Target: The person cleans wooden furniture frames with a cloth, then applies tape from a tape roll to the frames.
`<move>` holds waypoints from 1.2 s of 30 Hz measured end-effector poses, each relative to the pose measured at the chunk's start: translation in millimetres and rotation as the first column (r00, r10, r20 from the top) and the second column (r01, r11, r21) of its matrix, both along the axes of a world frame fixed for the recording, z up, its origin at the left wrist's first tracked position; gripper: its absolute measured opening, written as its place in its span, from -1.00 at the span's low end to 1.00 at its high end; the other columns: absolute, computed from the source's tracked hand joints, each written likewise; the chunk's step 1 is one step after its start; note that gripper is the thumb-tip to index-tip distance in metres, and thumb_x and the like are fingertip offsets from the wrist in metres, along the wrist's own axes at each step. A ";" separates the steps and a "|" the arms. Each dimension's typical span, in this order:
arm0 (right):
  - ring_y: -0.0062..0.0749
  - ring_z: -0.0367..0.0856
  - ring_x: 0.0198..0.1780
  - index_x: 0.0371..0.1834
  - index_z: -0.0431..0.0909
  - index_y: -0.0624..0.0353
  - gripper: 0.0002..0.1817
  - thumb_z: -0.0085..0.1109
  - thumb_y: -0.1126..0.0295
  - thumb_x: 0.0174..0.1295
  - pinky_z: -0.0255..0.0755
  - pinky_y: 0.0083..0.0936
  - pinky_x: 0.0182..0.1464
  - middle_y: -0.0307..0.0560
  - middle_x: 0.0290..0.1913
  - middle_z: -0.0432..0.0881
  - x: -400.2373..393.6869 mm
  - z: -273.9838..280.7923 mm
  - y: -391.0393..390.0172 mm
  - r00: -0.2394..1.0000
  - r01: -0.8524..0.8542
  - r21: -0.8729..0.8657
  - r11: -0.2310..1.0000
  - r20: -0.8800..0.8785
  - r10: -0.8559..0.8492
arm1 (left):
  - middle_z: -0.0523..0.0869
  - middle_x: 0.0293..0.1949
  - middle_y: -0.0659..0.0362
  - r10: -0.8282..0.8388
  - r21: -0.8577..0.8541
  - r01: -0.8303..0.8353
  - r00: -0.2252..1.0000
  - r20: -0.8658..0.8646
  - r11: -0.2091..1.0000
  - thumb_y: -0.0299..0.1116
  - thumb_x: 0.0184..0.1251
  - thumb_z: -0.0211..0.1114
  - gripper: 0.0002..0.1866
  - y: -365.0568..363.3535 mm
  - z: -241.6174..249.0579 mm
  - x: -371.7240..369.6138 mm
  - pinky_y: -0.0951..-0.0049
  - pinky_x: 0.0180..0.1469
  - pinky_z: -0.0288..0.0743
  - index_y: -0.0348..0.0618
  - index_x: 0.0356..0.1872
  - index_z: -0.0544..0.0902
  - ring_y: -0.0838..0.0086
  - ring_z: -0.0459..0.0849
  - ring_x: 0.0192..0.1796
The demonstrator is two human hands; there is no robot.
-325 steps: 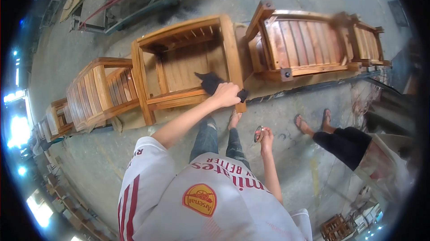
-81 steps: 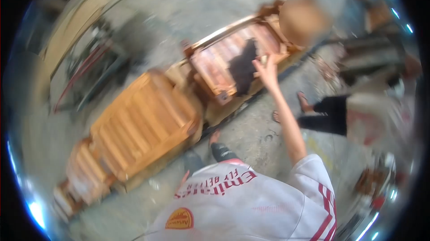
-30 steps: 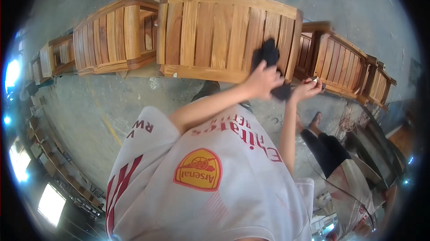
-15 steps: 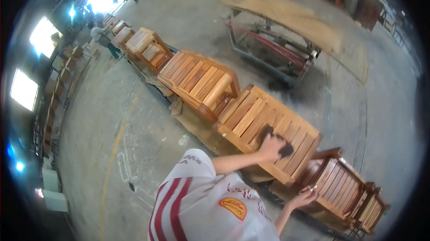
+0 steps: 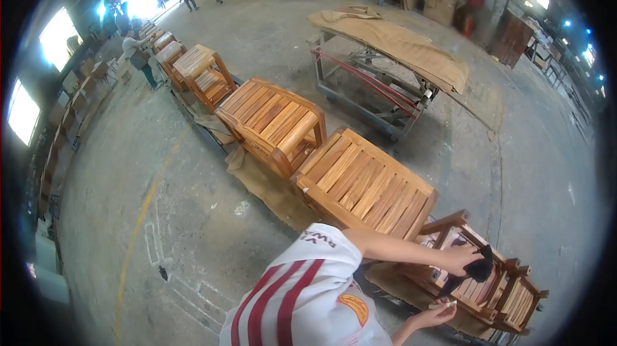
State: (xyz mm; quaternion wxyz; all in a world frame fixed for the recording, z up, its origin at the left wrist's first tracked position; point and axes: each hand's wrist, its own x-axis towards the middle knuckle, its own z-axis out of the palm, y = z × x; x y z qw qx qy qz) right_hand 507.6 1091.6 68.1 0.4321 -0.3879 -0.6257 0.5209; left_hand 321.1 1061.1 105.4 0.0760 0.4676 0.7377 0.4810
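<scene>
Left hand (image 5: 460,259) moved its gripped black cloth (image 5: 479,271) onto reddish chair (image 5: 479,269); right grip unclear.

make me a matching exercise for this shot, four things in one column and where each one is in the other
Things:
1. black rag
2. left hand
3. right hand
4. metal cart

Places:
A. low in the frame, beside the dark chair
B. across the floor behind the row of chairs
C. gripping the rag on the dark chair
D. bunched in the left hand

Pairs: 1-D, 2-C, 3-A, 4-B
</scene>
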 end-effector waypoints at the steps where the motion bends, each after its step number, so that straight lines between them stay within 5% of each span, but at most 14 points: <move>1: -0.46 0.50 -0.29 0.27 0.28 0.28 -0.67 -0.09 0.44 0.49 0.43 -0.57 -0.22 0.02 -0.04 0.55 4.4 -12.5 2.4 0.995 -0.097 -0.026 0.995 -0.034 0.096 | 0.61 0.03 -0.09 -0.085 -0.100 0.081 0.996 -0.040 0.992 -0.18 -0.10 0.49 -0.22 0.4 -3.2 3.8 0.19 0.08 0.52 -0.20 0.25 0.46 0.02 0.60 0.04; 3: -0.47 0.50 -0.30 0.28 0.27 0.24 -0.66 -0.09 0.47 0.48 0.43 -0.58 -0.24 -0.01 -0.08 0.54 10.1 -17.7 -5.7 0.976 -0.217 -0.126 0.968 -0.062 0.210 | 0.66 -0.02 -0.08 -0.281 -0.209 0.268 0.959 -0.036 0.941 -0.16 -0.17 0.51 -0.22 3.2 -17.7 10.4 0.21 0.04 0.53 -0.24 0.20 0.52 0.05 0.64 0.00; 5: -0.48 0.49 -0.32 0.24 0.28 0.23 -0.67 -0.07 0.49 0.45 0.40 -0.59 -0.26 -0.03 -0.10 0.52 13.6 -18.3 -13.3 0.938 -0.345 -0.182 0.921 -0.038 0.344 | 0.73 -0.16 -0.08 -0.487 -0.105 0.496 0.868 0.099 0.862 -0.19 -0.14 0.49 -0.41 -19.3 -32.0 20.5 0.22 -0.04 0.57 -0.26 0.00 0.66 0.07 0.70 -0.11; 7: -0.49 0.48 -0.34 0.23 0.27 0.24 -0.67 -0.06 0.49 0.44 0.39 -0.59 -0.28 -0.04 -0.09 0.52 13.5 -23.4 -22.4 0.883 -0.463 -0.171 0.870 0.002 0.470 | 0.76 -0.32 -0.05 -0.484 -0.115 0.508 0.855 0.185 0.854 -0.24 -0.09 0.46 -0.58 -70.6 -6.8 32.3 0.26 -0.14 0.60 -0.27 -0.18 0.72 0.11 0.74 -0.22; 10: -0.55 0.48 -0.40 0.18 0.27 0.26 -0.71 -0.03 0.46 0.45 0.38 -0.64 -0.33 -0.05 -0.08 0.54 6.9 -14.3 -50.2 0.803 -0.587 -0.206 0.783 -0.018 0.596 | 0.76 -0.38 -0.01 -0.240 -0.118 0.276 0.938 0.248 0.954 -0.27 -0.07 0.44 -0.64 -112.3 -25.5 43.8 0.29 -0.20 0.60 -0.25 -0.22 0.73 0.16 0.75 -0.26; 16: -0.57 0.52 -0.42 0.28 0.21 0.15 -0.64 -0.06 0.52 0.46 0.37 -0.70 -0.34 -0.06 -0.22 0.59 0.4 6.8 -88.1 0.642 -0.743 -0.255 0.619 -0.009 0.767 | 0.78 -0.41 0.00 0.028 -0.172 0.044 0.919 0.393 0.984 -0.39 -0.12 0.43 -0.74 -159.9 -50.2 59.7 0.32 -0.32 0.61 -0.26 -0.33 0.77 0.27 0.78 -0.35; 28: -0.55 0.57 -0.40 0.29 0.21 0.11 -0.62 -0.02 0.51 0.45 0.47 -0.66 -0.30 -0.06 -0.24 0.61 7.1 -19.4 -88.1 0.566 -0.776 -0.299 0.556 0.061 0.822 | 0.73 -0.46 0.09 0.128 -0.136 -0.093 0.952 0.277 0.986 -0.36 0.05 0.36 -0.90 -189.9 -50.9 77.3 0.20 -0.11 0.55 -0.12 -0.43 0.77 0.18 0.71 -0.28; 31: -0.55 0.58 -0.43 0.22 0.28 0.22 -0.67 -0.03 0.55 0.42 0.43 -0.67 -0.35 -0.07 -0.28 0.62 7.5 -22.0 -92.8 0.608 -0.734 -0.347 0.584 0.046 0.792 | 0.71 -0.35 0.16 0.198 -0.283 -0.114 0.937 0.287 0.952 -0.25 0.14 0.34 -0.86 -191.1 -56.2 88.4 0.19 -0.15 0.52 -0.06 -0.38 0.74 0.20 0.68 -0.16; 36: -0.52 0.63 -0.45 0.06 0.37 0.27 -0.81 -0.02 0.55 0.42 0.48 -0.64 -0.40 -0.07 -0.33 0.64 7.3 -56.9 -84.9 0.541 -0.769 -0.329 0.548 0.122 0.832 | 0.69 -0.27 0.16 0.324 -0.294 -0.250 0.915 0.240 0.922 -0.14 0.22 0.31 -0.79 -194.0 -83.3 115.5 0.16 -0.14 0.52 -0.04 -0.32 0.69 0.17 0.66 -0.10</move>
